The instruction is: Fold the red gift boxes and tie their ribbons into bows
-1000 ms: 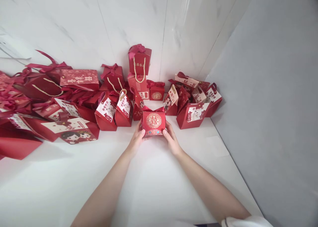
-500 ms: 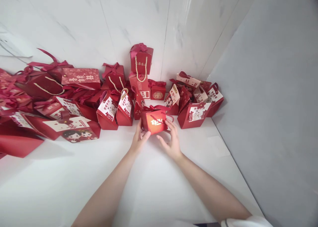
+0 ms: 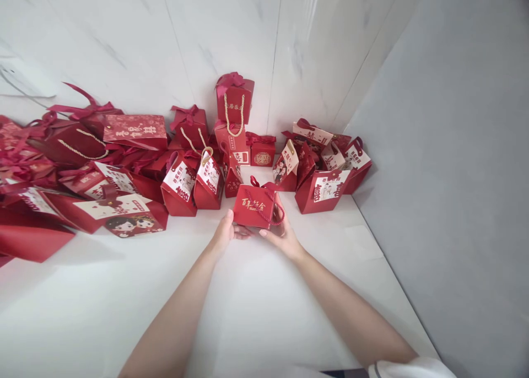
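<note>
A small red gift box (image 3: 254, 210) with gold characters on its facing side and a thin red ribbon draped over it sits between both my hands above the white tabletop (image 3: 256, 301). My left hand (image 3: 225, 232) grips the box's lower left corner with curled fingers. My right hand (image 3: 281, 232) holds the lower right side, thumb under the front and fingers behind. The ribbon loops over the box's right edge.
Many red gift boxes and bags with ribbons and rope handles crowd the back of the table: a pile at left (image 3: 82, 168), a stack in the corner (image 3: 233, 119), a cluster at right (image 3: 326, 166). White marble walls stand behind, a grey panel (image 3: 454, 174) to the right.
The box has been turned in my hands: the side with the round gold emblem faced me before, now a side with gold characters does. Both hands have closed again on its lower corners.
</note>
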The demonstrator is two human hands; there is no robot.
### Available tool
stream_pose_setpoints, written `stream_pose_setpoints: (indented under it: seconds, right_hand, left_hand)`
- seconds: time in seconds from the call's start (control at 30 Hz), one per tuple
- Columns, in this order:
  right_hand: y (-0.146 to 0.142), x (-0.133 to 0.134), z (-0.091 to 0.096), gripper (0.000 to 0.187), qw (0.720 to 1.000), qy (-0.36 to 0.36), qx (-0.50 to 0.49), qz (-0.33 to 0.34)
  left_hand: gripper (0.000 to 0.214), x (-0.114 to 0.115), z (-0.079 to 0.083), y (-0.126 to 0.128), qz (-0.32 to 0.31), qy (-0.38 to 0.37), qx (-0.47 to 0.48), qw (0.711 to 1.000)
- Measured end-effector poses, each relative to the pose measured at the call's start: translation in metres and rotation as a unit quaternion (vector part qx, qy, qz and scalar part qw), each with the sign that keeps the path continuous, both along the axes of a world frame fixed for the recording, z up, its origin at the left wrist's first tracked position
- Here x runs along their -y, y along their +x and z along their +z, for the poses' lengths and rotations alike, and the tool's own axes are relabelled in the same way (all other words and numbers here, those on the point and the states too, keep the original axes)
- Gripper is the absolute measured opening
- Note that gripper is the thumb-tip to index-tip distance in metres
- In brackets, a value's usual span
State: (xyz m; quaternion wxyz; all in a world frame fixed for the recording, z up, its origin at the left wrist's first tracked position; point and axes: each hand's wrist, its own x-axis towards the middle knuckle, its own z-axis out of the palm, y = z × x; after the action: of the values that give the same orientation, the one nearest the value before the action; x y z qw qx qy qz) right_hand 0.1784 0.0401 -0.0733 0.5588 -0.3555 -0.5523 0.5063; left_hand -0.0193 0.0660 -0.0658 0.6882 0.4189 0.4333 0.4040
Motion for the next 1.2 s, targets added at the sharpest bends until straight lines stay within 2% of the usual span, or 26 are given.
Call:
stream_pose_setpoints:
  seconds: [0.07,0.13,0.27,0.4,0.5,0.6,0.7,0.97,1.2]
  right_hand:
    - [0.0,-0.002,0.002,0.098,0.999,0.004,-0.031,0.019]
    - [0.003,-0.004,0.002,0.086,0.998,-0.005,-0.053,0.022]
    - [0.01,-0.009,0.002,0.058,0.996,-0.031,-0.068,0.044]
    - [0.012,-0.009,0.005,0.066,0.986,-0.082,-0.086,0.117]
    - [0.011,-0.01,0.004,0.07,0.984,-0.091,-0.096,0.116]
    - [0.012,-0.011,-0.001,0.07,0.986,-0.086,-0.097,0.107]
    - [0.012,-0.012,-0.005,0.073,0.987,-0.083,-0.095,0.102]
    - [0.012,-0.012,-0.007,0.073,0.986,-0.096,-0.096,0.096]
    - [0.01,-0.013,-0.007,0.071,0.984,-0.103,-0.102,0.102]
  left_hand:
    - [0.097,0.002,0.001,-0.003,-0.041,0.039,-0.005,0.998]
    - [0.093,0.004,0.003,-0.003,-0.06,0.082,-0.013,0.995]
    - [0.095,0.006,0.006,0.0,-0.044,0.088,-0.035,0.995]
    - [0.08,0.001,0.001,0.0,0.046,0.06,-0.052,0.996]
    - [0.085,-0.003,-0.004,0.0,0.08,0.019,-0.062,0.995]
    - [0.09,-0.002,-0.007,0.0,0.071,0.007,-0.071,0.995]
    - [0.085,0.0,-0.008,0.002,0.071,0.022,-0.083,0.994]
    - [0.079,0.004,-0.005,0.006,0.082,0.03,-0.099,0.991]
    - [0.079,0.004,-0.006,0.005,0.063,0.041,-0.113,0.991]
